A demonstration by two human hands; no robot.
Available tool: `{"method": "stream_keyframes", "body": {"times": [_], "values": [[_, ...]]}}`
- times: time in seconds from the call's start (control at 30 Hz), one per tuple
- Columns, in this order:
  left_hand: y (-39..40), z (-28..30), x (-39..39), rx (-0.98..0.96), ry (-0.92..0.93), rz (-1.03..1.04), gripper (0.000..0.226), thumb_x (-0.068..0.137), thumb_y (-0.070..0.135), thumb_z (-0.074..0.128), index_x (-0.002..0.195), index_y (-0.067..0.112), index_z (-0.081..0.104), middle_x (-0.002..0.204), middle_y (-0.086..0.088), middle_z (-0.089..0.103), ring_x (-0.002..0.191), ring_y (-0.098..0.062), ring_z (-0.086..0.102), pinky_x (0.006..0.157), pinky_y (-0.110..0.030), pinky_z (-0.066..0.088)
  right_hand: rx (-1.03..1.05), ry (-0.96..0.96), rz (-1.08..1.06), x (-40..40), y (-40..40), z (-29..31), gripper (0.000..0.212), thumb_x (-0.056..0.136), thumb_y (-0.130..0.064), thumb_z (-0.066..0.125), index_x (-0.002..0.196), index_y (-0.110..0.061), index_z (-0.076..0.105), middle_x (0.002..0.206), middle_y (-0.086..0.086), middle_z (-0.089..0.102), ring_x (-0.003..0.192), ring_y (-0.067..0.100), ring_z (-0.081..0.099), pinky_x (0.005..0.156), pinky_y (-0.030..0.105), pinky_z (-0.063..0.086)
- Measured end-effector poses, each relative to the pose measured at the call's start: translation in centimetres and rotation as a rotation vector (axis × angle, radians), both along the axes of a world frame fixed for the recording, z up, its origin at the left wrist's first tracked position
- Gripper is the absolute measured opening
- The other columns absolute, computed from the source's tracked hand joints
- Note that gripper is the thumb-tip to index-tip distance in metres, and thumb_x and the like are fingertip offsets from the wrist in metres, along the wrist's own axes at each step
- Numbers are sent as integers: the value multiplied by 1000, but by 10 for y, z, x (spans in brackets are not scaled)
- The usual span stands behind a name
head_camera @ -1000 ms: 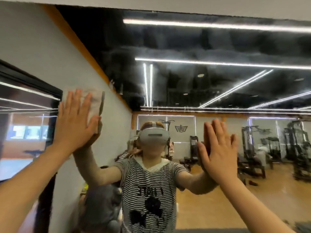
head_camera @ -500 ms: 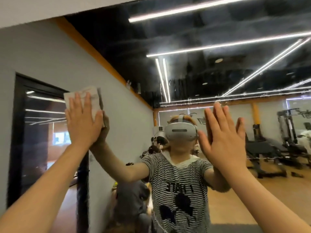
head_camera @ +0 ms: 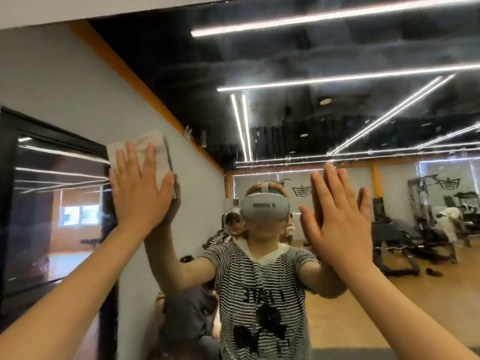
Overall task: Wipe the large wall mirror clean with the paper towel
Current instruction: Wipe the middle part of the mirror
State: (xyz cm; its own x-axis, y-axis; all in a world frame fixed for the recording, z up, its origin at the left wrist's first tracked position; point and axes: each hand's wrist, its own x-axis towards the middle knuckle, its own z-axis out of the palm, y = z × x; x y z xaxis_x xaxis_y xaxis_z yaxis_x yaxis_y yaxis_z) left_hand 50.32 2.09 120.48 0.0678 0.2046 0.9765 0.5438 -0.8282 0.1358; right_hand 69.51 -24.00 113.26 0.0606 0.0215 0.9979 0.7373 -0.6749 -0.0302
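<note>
Left hand (head_camera: 141,188), fingers flat and apart, presses paper towel (head_camera: 145,154) onto mirror (head_camera: 337,113); towel sits lower and further right than a second ago, so the stroke is progressing. Right hand (head_camera: 337,216) flat, braced on glass.

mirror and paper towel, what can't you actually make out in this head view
- Paper towel: mostly covered by the left hand pressing it flat, so its soiling cannot be judged.
- Mirror: bottom and right edges run out of frame; its full extent is unknown.
- Smears on the glass: reflections of ceiling lights mask them.
- Right hand: only its back shows; the palm against the glass is hidden.
</note>
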Motion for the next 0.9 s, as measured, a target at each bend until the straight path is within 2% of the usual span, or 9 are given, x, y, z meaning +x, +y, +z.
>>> {"method": "stream_keyframes", "body": {"times": [0.2,0.27,0.33,0.4,0.47,0.6,0.77,0.9], "values": [[29,4,-23,146,140,-40,80,89,61,16,155,16,16,162,-16,4,148,-34,2,117,-50,3,7,-1,4,1,0,0,62,96,-49,32,151,-22,25,159,6,23,147,22,15,117,39,-2],[30,8,-22,120,74,-33,79,90,59,14,154,13,20,161,-19,9,147,-38,6,117,-53,7,15,-5,-11,0,1,0,62,96,-49,32,151,-21,26,159,7,24,146,22,15,117,39,-3],[17,12,-15,6,-62,-48,75,92,54,17,154,13,21,160,-21,11,147,-40,8,117,-54,8,21,-11,-28,0,1,0,62,96,-48,33,151,-19,28,158,8,25,146,22,15,116,39,-3],[-3,15,0,-134,-170,-76,67,97,50,24,155,16,16,161,-21,6,148,-39,4,118,-52,3,21,-13,-41,-1,2,1,62,96,-47,33,151,-19,28,158,8,25,146,22,15,116,39,-4],[-28,14,19,-165,-198,-76,61,102,45,28,155,20,12,162,-18,2,148,-37,0,118,-51,1,22,-12,-43,0,3,0,62,96,-47,33,151,-19,27,159,7,24,146,23,15,116,40,-4],[-69,4,53,-11,-68,-70,61,101,46,25,156,27,6,162,-14,-3,149,-35,-4,118,-46,-3,12,-12,-14,0,1,1,62,96,-48,32,151,-20,27,159,7,23,146,23,15,116,39,-3],[-40,6,33,109,119,-75,68,95,53,15,156,26,2,163,-12,-5,149,-32,-6,118,-47,-2,-10,-13,-24,1,-1,1,62,97,-48,31,151,-18,28,159,9,24,146,24,15,116,40,-2],[-1,18,3,57,46,-53,68,95,50,16,156,21,8,162,-16,0,149,-35,-1,118,-49,2,-7,-11,-11,0,-1,2,62,97,-48,30,151,-19,27,159,8,23,146,23,14,116,38,-4]]}}
